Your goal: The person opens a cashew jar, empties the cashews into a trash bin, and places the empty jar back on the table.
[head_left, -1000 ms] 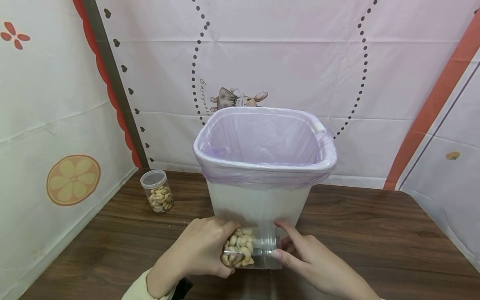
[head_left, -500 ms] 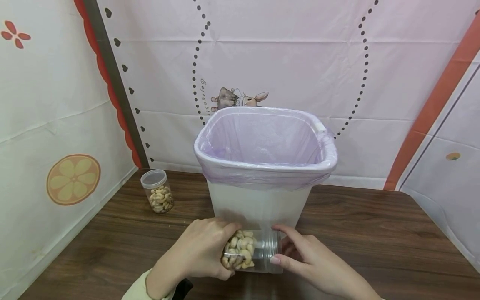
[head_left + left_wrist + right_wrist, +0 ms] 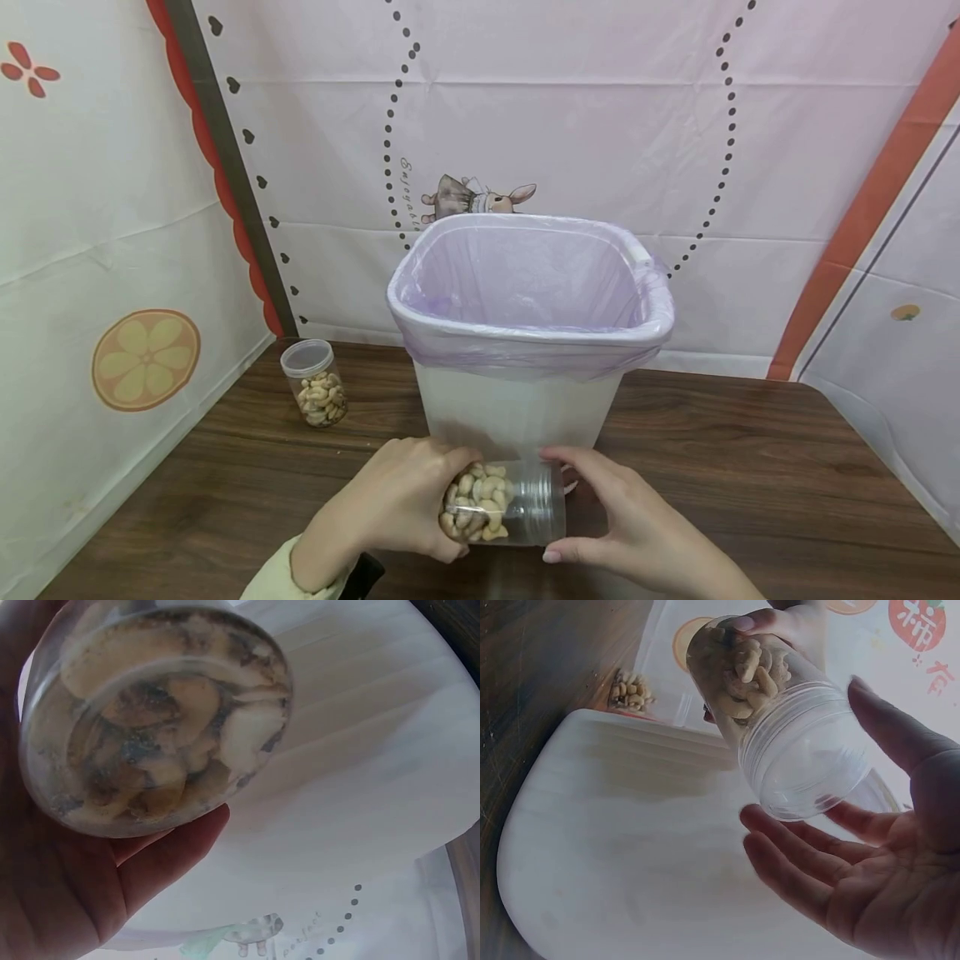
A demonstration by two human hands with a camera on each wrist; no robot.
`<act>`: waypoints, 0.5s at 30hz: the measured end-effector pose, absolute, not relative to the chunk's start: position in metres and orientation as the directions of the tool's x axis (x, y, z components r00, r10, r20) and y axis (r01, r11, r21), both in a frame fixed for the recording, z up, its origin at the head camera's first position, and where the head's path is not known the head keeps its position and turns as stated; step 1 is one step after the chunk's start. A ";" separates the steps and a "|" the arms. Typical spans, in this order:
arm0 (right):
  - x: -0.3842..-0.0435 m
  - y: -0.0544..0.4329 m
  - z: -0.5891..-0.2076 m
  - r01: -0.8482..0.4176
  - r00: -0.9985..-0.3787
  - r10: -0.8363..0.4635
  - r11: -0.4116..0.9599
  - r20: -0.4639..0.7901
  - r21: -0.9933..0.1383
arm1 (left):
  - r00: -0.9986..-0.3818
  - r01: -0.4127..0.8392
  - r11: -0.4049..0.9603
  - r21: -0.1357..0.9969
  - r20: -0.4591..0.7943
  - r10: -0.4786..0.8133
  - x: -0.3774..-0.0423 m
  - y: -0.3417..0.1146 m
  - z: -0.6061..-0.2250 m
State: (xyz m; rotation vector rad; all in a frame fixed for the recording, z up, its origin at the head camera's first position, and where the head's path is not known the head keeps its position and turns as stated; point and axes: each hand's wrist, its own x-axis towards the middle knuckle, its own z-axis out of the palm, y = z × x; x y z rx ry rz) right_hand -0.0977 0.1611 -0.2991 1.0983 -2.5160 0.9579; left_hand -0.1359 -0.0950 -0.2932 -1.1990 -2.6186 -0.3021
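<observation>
A clear jar of cashews (image 3: 480, 504) lies on its side in the air in front of the bin, its ringed lid end pointing right. My left hand (image 3: 405, 496) grips its bottom end, and the jar's base (image 3: 157, 742) fills much of the left wrist view. Around the lid end (image 3: 810, 761), my right hand (image 3: 630, 521) has thumb and fingers spread apart. In the right wrist view, gaps show between that hand (image 3: 885, 862) and the jar, though light contact at a fingertip is hard to tell.
Just behind the hands stands a white bin (image 3: 517, 408) with a purple liner (image 3: 532, 275) folded over its rim. A second lidded jar of cashews (image 3: 318, 387) is upright at the back left of the wooden table (image 3: 712, 442). Printed cloth hangs around three sides.
My right thumb and fingers have spread wider around the jar's lid end. The jar has dipped slightly, and my left hand keeps its grip.
</observation>
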 end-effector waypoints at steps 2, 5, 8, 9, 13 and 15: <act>-0.099 0.161 -0.301 -0.766 -0.642 -0.573 0.502 0.510 -0.401 | -0.630 0.766 0.637 0.090 0.303 0.715 -0.137 -0.096 -0.294; -0.101 0.161 -0.302 -0.815 -0.576 -0.584 0.467 0.572 -0.344 | -0.630 0.767 0.634 0.095 0.300 0.717 -0.138 -0.096 -0.295; -0.103 0.160 -0.303 -0.838 -0.543 -0.592 0.431 0.596 -0.336 | -0.628 0.769 0.633 0.096 0.298 0.719 -0.139 -0.096 -0.295; -0.103 0.160 -0.303 -0.839 -0.542 -0.592 0.428 0.596 -0.338 | -0.629 0.768 0.633 0.096 0.297 0.719 -0.139 -0.096 -0.295; -0.101 0.160 -0.302 -0.811 -0.582 -0.573 0.463 0.578 -0.357 | -0.632 0.765 0.637 0.094 0.298 0.715 -0.139 -0.096 -0.296; -0.099 0.160 -0.301 -0.773 -0.631 -0.554 0.499 0.543 -0.391 | -0.636 0.761 0.641 0.095 0.301 0.710 -0.139 -0.096 -0.296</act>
